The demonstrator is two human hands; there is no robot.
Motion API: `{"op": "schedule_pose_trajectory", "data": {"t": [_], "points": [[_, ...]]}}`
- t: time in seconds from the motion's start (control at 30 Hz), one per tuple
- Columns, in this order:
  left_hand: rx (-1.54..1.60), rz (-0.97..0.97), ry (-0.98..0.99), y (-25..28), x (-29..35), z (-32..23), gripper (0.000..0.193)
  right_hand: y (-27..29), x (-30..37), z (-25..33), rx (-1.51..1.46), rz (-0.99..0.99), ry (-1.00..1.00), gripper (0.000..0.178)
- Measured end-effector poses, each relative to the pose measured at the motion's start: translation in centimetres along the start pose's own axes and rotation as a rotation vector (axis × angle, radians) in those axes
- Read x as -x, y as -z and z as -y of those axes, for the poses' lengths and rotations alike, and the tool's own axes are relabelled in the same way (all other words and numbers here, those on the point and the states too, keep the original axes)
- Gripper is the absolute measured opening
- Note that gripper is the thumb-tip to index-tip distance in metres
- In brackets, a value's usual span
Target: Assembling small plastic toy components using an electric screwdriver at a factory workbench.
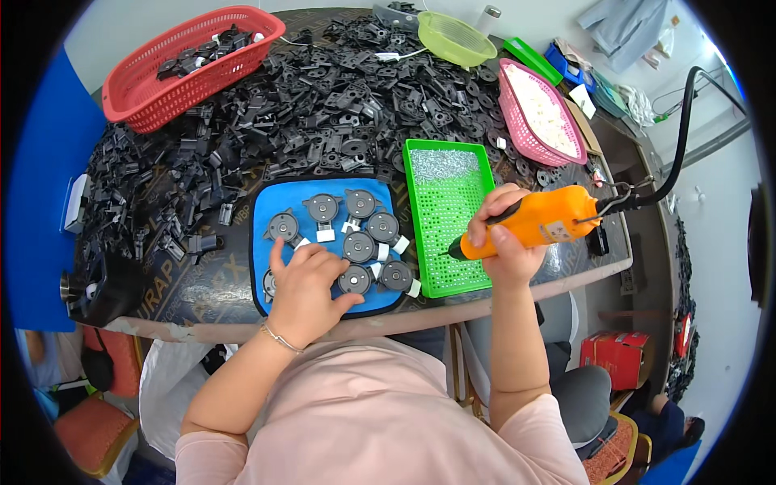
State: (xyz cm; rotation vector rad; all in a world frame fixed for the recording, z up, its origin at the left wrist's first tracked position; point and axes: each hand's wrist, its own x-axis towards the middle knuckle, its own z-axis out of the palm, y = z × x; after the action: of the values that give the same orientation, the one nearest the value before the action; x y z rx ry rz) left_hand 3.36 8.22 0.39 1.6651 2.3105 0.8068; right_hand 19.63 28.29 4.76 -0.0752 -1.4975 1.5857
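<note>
My right hand [509,234] is wrapped around an orange electric screwdriver [537,218], its dark tip pointing left over a green perforated tray [414,234]. Small silvery screws [444,164] are heaped at the far end of that tray. On a blue mat [271,194] lie several round dark caster-like parts [358,246], most with a white piece at the side. My left hand [307,291] rests over the mat with fingers apart. Its fingertips are next to a round part [283,229] at the left, and another part below is partly covered by the hand.
A large pile of loose black plastic parts [323,105] covers the far side of the table. Around it stand a red basket [182,85], a light green basket [455,40] and a pink basket of white pieces [541,113]. A black cable [679,145] runs from the screwdriver.
</note>
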Motion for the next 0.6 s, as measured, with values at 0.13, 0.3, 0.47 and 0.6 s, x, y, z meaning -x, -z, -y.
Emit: {"op": "schedule_pose_trajectory", "data": {"t": [0.13, 0.3, 0.47, 0.6], "points": [[-0.003, -0.014, -0.017, -0.13, 0.07, 0.03, 0.043, 0.03, 0.27, -0.54, -0.008, -0.013, -0.003, 0.025], [-0.001, -0.027, -0.014, -0.15, 0.17, -0.12, 0.043, 0.11, 0.06, -0.59, 0.005, 0.001, -0.004, 0.025], [-0.006, -0.035, -0.021, -0.13, 0.11, -0.14, 0.043, 0.07, 0.04, -0.68, 0.016, 0.003, 0.013, 0.024], [-0.002, -0.034, -0.018, -0.06, 0.17, -0.11, 0.043, -0.02, 0.12, -0.72, -0.013, 0.002, 0.017, 0.021]]}}
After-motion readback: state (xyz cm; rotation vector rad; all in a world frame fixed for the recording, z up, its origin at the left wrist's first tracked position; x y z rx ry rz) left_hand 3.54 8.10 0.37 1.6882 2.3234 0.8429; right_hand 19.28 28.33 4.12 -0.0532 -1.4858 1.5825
